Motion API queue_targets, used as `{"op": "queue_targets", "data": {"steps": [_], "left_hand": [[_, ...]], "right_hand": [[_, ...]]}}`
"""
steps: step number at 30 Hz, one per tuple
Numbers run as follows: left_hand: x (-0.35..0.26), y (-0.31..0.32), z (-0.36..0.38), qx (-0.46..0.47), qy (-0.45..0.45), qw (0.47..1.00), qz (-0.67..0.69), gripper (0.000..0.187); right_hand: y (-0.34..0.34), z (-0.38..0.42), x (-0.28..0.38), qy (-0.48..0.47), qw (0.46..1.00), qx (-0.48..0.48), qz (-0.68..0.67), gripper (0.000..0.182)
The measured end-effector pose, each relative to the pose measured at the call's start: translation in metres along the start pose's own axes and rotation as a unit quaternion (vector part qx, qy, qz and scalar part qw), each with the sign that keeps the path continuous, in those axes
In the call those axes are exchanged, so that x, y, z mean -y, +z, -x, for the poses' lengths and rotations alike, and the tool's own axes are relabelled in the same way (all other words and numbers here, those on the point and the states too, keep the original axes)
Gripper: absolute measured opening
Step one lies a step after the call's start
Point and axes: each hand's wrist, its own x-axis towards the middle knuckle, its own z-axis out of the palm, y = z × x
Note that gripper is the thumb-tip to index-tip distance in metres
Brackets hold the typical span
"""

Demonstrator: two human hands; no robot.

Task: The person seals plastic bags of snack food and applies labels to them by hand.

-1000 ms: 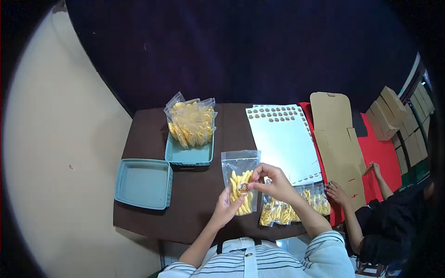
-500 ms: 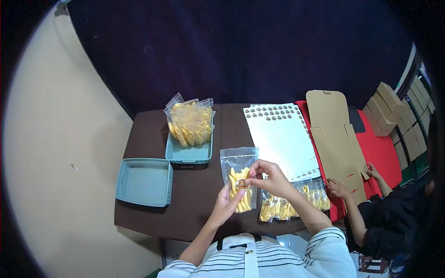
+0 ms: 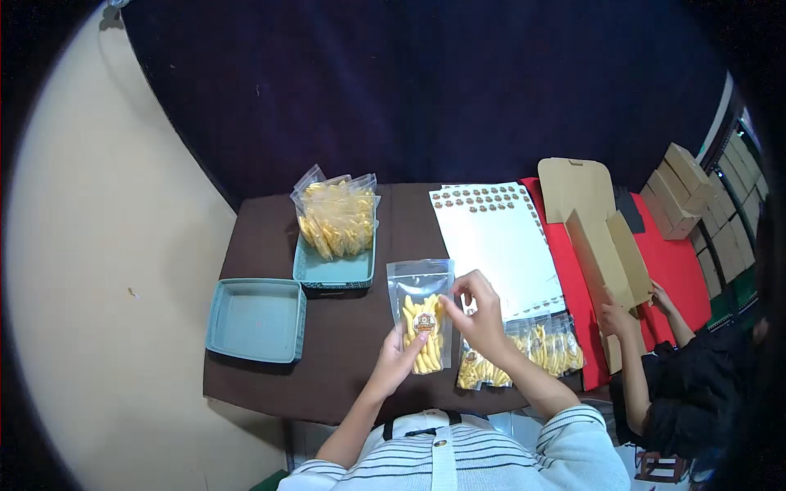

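Observation:
My left hand (image 3: 393, 365) grips the lower left side of a clear zip bag (image 3: 412, 308) filled with yellow snack sticks, its thumb over the front. A round brown and white sticker (image 3: 424, 322) is on the bag's front, just above that thumb. At the bag's right edge is my right hand (image 3: 481, 321), its thumb and index finger apart with nothing visible between them. Below and beyond that hand lie several filled snack bags (image 3: 553, 350), those in view bearing stickers. A white sticker sheet (image 3: 499, 245) lies behind them, with rows of round stickers along its top and right edges.
A teal tray (image 3: 334, 274) holds a heap of filled bags (image 3: 336, 214); another teal tray (image 3: 255, 321) stands at the left with nothing in it. On the right, a co-worker's hands (image 3: 620, 317) fold a cardboard box (image 3: 602, 254) on red cloth (image 3: 667, 274). Cardboard boxes (image 3: 678, 192) are stacked behind.
My right hand has drawn back from the sticker, and its fingers have parted. The sticker now shows fully on the bag. Beside me, the co-worker has folded up the box's side walls.

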Motion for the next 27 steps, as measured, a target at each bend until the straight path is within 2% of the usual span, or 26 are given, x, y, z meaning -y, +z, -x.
{"op": "queue_targets", "data": {"steps": [2,3,4,6,7,8,10,12,14,18,22,24,26,27], "left_hand": [[0.003,0.001,0.002,-0.031,-0.027,0.999,0.018,0.035],[0.006,0.001,0.003,-0.05,-0.011,0.999,0.015,0.035],[0.006,0.002,0.003,-0.051,-0.011,0.999,0.015,0.035],[0.007,0.004,0.002,-0.078,0.015,0.996,0.042,0.034],[0.007,0.006,0.0,-0.096,0.023,0.995,0.035,0.031],[0.009,0.008,-0.002,-0.095,0.021,0.995,0.035,0.031],[0.01,0.013,-0.008,-0.121,0.073,0.989,-0.031,0.026],[0.011,0.02,-0.011,-0.149,0.094,0.982,-0.067,0.023],[0.012,0.02,-0.014,-0.177,0.139,0.954,-0.196,0.022],[0.008,0.021,-0.015,-0.171,0.147,0.947,-0.23,0.024],[0.016,0.022,-0.016,-0.165,0.148,0.955,-0.197,0.028],[0.023,0.018,-0.016,-0.146,0.09,0.972,-0.16,0.029],[0.027,0.016,-0.016,-0.137,0.078,0.975,-0.156,0.03],[0.025,0.018,-0.016,-0.124,0.059,0.986,-0.096,0.03]], "right_hand": [[-0.007,0.0,0.004,0.088,0.991,-0.046,-0.088,0.021],[-0.006,0.005,-0.005,0.129,0.982,-0.05,-0.128,0.026],[-0.002,0.012,-0.005,0.128,0.982,-0.049,-0.129,0.026],[0.009,0.03,-0.001,0.229,0.945,-0.066,-0.224,0.028],[0.018,0.04,-0.003,0.219,0.949,-0.04,-0.224,0.033],[0.024,0.049,-0.002,0.235,0.947,-0.018,-0.219,0.029],[0.034,0.054,0.004,0.241,0.946,-0.013,-0.214,0.028],[0.04,0.055,0.008,0.259,0.95,-0.028,-0.175,0.022],[0.046,0.053,0.004,0.21,0.959,-0.083,-0.173,0.016],[0.041,0.049,0.009,0.193,0.963,-0.112,-0.15,0.02],[0.04,0.052,0.006,0.201,0.963,-0.123,-0.132,0.024],[0.04,0.052,0.006,0.198,0.961,-0.126,-0.144,0.024],[0.041,0.054,0.003,0.194,0.965,-0.121,-0.131,0.024],[0.041,0.054,0.002,0.198,0.963,-0.122,-0.137,0.024]]}}
